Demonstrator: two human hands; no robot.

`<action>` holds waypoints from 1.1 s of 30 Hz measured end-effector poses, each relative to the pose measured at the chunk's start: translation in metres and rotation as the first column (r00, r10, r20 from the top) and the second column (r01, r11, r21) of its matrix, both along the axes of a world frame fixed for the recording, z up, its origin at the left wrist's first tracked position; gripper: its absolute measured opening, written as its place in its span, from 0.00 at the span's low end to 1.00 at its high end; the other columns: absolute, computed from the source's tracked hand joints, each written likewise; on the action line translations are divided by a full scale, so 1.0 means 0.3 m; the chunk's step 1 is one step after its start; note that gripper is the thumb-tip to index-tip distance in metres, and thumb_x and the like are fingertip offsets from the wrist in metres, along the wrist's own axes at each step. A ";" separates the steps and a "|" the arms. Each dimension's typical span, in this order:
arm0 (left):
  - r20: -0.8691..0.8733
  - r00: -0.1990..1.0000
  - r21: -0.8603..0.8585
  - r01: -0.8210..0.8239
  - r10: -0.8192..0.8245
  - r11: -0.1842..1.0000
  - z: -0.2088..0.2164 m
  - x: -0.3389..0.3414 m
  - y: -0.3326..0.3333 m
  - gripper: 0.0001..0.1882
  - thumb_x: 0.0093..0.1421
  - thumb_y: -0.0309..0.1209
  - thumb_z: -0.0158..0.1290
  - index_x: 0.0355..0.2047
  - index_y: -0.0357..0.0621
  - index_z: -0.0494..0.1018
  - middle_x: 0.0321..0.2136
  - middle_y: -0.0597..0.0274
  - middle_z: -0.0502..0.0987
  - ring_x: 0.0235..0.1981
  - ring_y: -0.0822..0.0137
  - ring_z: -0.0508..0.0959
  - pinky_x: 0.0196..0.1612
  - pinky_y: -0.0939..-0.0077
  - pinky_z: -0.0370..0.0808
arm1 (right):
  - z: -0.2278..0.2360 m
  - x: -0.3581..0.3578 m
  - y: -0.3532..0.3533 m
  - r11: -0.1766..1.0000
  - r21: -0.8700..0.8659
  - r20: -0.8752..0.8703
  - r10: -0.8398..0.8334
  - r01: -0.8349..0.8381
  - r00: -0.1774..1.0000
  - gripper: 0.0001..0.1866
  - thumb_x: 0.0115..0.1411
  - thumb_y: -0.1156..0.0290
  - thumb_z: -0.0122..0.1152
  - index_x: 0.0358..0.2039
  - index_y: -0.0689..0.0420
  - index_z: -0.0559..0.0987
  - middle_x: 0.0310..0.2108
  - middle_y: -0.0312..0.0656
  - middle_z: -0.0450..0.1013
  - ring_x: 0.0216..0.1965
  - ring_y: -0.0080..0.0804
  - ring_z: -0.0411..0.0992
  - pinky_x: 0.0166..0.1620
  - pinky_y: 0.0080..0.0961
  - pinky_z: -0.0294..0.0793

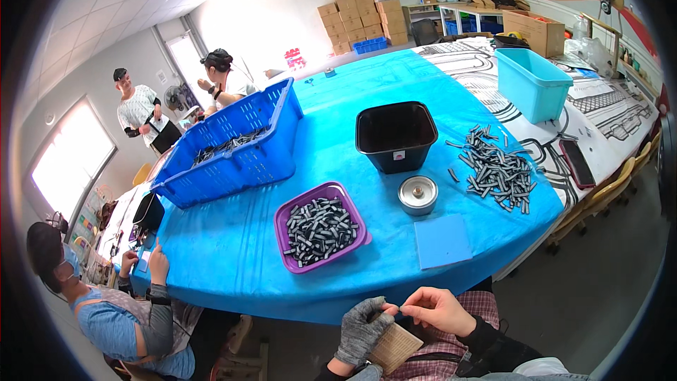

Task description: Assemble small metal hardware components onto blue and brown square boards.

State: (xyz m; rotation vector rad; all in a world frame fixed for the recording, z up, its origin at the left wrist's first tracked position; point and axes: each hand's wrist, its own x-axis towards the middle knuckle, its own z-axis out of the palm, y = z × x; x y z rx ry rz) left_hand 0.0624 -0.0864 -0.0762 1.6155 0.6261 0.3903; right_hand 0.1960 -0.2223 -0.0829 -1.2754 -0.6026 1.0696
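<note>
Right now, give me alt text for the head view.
A gloved left hand and bare right hand pinch a small piece above a wooden block, at a blue-covered table holding a purple tray of small dark parts.

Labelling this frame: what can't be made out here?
- Head view: item pinched between left hand and right hand, too small.
- Black tub contents: dark inside.
- Teal bin contents: hidden by its wall.
- Tan block: partly behind the left hand.
</note>
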 end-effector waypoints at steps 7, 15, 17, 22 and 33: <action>-0.004 0.999 -0.051 0.033 -0.033 0.998 0.050 -0.002 -0.004 0.09 0.52 0.27 0.60 0.34 0.39 0.76 0.31 0.66 0.78 0.34 0.77 0.74 0.39 0.81 0.71 | -0.004 -0.002 -0.002 1.000 0.016 -0.044 0.021 -0.020 0.999 0.10 0.58 0.66 0.60 0.36 0.58 0.76 0.30 0.33 0.75 0.26 0.14 0.69 0.26 0.10 0.66; 0.064 0.996 -0.230 0.079 -0.066 0.970 0.033 -0.026 0.008 0.08 0.52 0.26 0.60 0.33 0.39 0.77 0.31 0.67 0.78 0.34 0.76 0.74 0.42 0.80 0.70 | 0.002 -0.008 0.002 0.998 0.016 -0.112 0.070 -0.068 0.991 0.09 0.59 0.66 0.59 0.36 0.58 0.76 0.30 0.33 0.75 0.25 0.14 0.69 0.26 0.10 0.66; 0.071 0.996 -0.217 0.059 -0.045 0.974 0.029 -0.029 0.006 0.08 0.52 0.26 0.60 0.33 0.39 0.77 0.31 0.67 0.78 0.34 0.76 0.74 0.42 0.80 0.70 | 0.006 -0.011 0.005 0.998 0.014 -0.109 0.065 -0.063 0.992 0.09 0.59 0.66 0.59 0.36 0.58 0.76 0.30 0.33 0.75 0.25 0.14 0.69 0.26 0.10 0.66; 0.055 0.998 -0.260 -0.003 0.018 0.966 0.031 -0.030 0.004 0.08 0.52 0.26 0.60 0.33 0.39 0.77 0.30 0.67 0.78 0.33 0.78 0.74 0.38 0.83 0.71 | 0.001 -0.016 0.004 0.999 0.028 -0.083 0.020 -0.017 0.996 0.09 0.58 0.67 0.60 0.35 0.59 0.76 0.29 0.33 0.75 0.25 0.13 0.68 0.26 0.09 0.66; 0.058 0.997 -0.085 -0.037 0.042 0.996 0.029 -0.029 -0.009 0.08 0.52 0.27 0.61 0.33 0.40 0.77 0.29 0.66 0.78 0.31 0.78 0.75 0.35 0.83 0.72 | 0.019 -0.035 0.008 0.997 0.047 0.022 -0.065 0.064 0.998 0.08 0.57 0.69 0.61 0.33 0.60 0.76 0.28 0.32 0.74 0.24 0.13 0.68 0.26 0.10 0.67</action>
